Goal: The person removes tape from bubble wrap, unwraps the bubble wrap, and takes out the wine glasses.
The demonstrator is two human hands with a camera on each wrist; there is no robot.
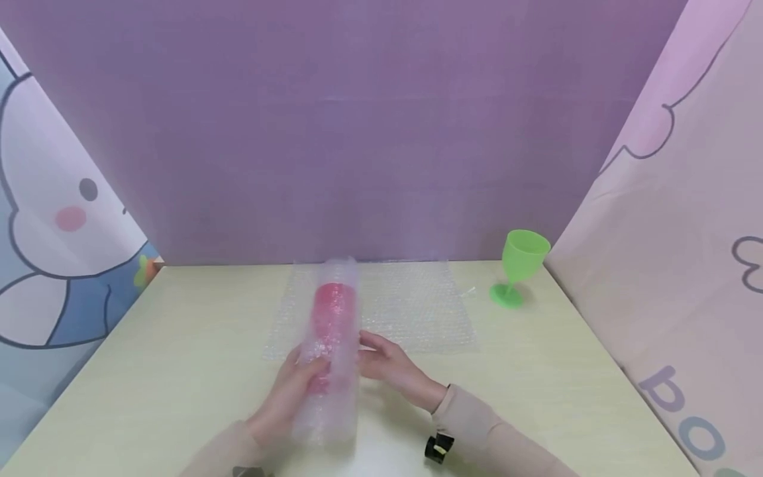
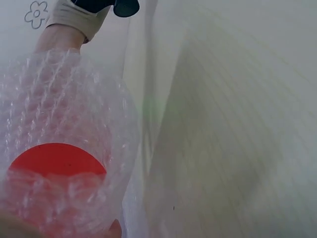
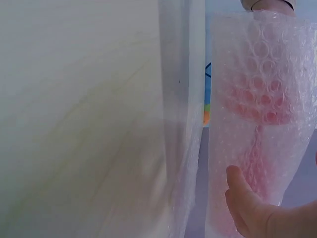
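Observation:
A red goblet (image 1: pixel 332 308) shows through a tube of bubble wrap (image 1: pixel 324 424) rolled round it, held up over the table. My left hand (image 1: pixel 285 397) grips the roll from its left side, thumb lying across the front. On the other side, my right hand (image 1: pixel 396 370) has its fingers extended against the wrap. Through the plastic, the right wrist view shows the goblet's bowl (image 3: pixel 257 106) and thin stem. A round red end (image 2: pixel 59 159) of it appears in the left wrist view. Part of my left hand is hidden behind the roll.
A flat sheet of bubble wrap (image 1: pixel 417 305) lies at the back middle of the table (image 1: pixel 179 371). To its right stands a green goblet (image 1: pixel 524 258), upright near the back corner. A purple panel (image 1: pixel 357 132) closes the back, and printed cloths hang at both sides.

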